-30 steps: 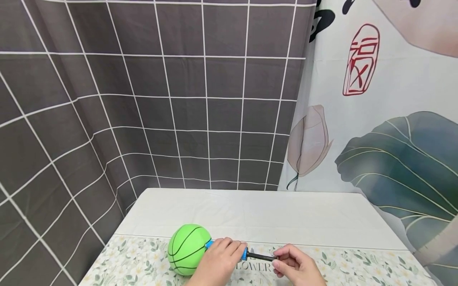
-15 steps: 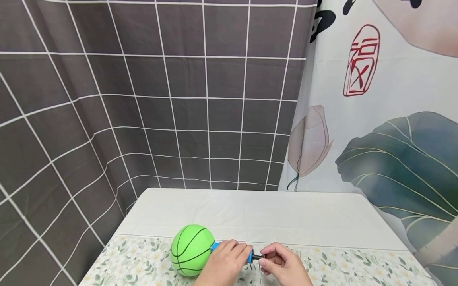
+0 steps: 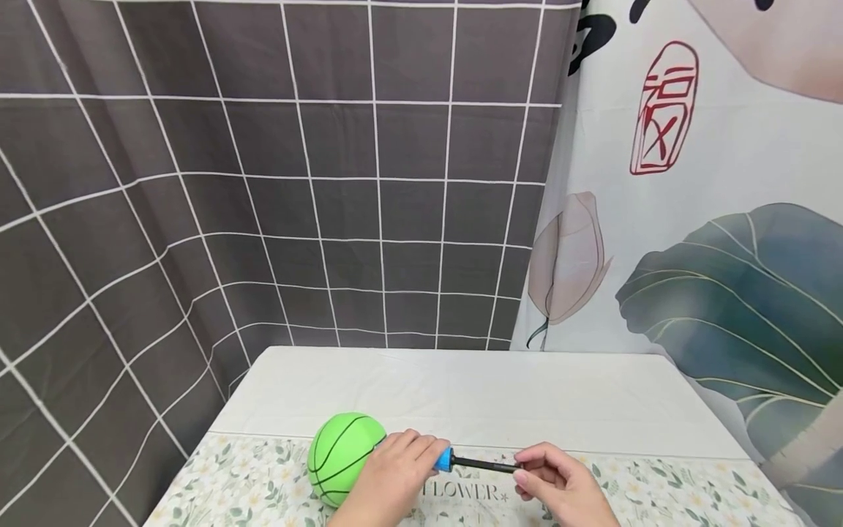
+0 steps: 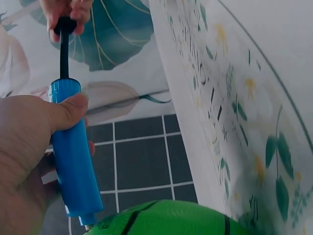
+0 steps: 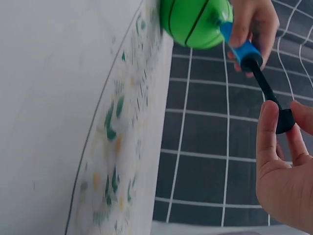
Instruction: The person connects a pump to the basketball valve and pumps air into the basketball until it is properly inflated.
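A green ball with black seam lines (image 3: 342,457) rests on the table at the left. Against its right side stands the tip of a blue hand pump (image 4: 78,161). My left hand (image 3: 396,472) grips the pump's blue barrel, the thumb lying along it in the left wrist view. From the barrel a black rod (image 3: 484,463) sticks far out to the right. My right hand (image 3: 560,483) pinches the black knob (image 5: 285,121) at the rod's end between thumb and fingers. In the left wrist view a metal bit shows between the pump and the ball.
A floral cloth with printed lettering (image 3: 461,492) covers the near part of the table, and a plain white strip (image 3: 461,395) runs behind it. Dark grey gridded curtain (image 3: 342,219) hangs at the back and left. On the right hangs a white curtain with a leaf print (image 3: 744,293).
The rod went into the barrel as my right hand moved left, then came out again as that hand moved right. Ball and left hand shifted slightly right, then back left.
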### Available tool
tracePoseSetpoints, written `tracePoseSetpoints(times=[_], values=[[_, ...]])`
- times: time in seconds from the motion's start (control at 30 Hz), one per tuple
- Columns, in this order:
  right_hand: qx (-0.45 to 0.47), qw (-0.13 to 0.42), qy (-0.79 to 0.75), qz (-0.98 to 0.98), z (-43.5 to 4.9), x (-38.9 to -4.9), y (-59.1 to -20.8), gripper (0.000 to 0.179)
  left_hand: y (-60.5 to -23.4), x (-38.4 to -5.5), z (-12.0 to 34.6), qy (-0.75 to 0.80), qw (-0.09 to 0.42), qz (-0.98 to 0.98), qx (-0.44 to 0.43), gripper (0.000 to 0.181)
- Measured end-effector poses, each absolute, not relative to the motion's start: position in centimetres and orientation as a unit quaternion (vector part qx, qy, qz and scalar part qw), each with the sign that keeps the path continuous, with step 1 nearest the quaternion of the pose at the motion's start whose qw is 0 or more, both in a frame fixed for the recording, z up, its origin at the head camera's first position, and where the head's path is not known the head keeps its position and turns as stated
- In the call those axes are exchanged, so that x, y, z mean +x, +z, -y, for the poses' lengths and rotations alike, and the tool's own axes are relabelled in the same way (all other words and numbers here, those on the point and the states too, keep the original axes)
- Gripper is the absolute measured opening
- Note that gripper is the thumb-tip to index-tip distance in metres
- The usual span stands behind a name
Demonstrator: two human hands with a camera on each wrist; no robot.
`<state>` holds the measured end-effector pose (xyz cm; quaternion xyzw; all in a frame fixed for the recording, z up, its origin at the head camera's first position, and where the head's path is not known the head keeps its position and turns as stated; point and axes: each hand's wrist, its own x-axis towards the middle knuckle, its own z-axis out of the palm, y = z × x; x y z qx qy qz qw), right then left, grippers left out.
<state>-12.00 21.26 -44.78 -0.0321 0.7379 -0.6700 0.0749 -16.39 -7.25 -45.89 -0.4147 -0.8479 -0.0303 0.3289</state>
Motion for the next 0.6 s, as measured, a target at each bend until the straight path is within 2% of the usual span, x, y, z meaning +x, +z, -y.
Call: tracePoseSetpoints(times=[0.23,0.6], values=[[-0.016,0.076,-0.667,-0.741,-22.6,-11.7,-44.6,0.039,-45.4,-16.3,7.7,-0.019,0.317,0.855,-0.41,0.048],[-0.049,0.057,-0.656,-0.751,-21.2,-11.7,-45.1,0.04,-45.4,-15.6,7.0,-0.001,0.341,0.838,-0.425,0.049]])
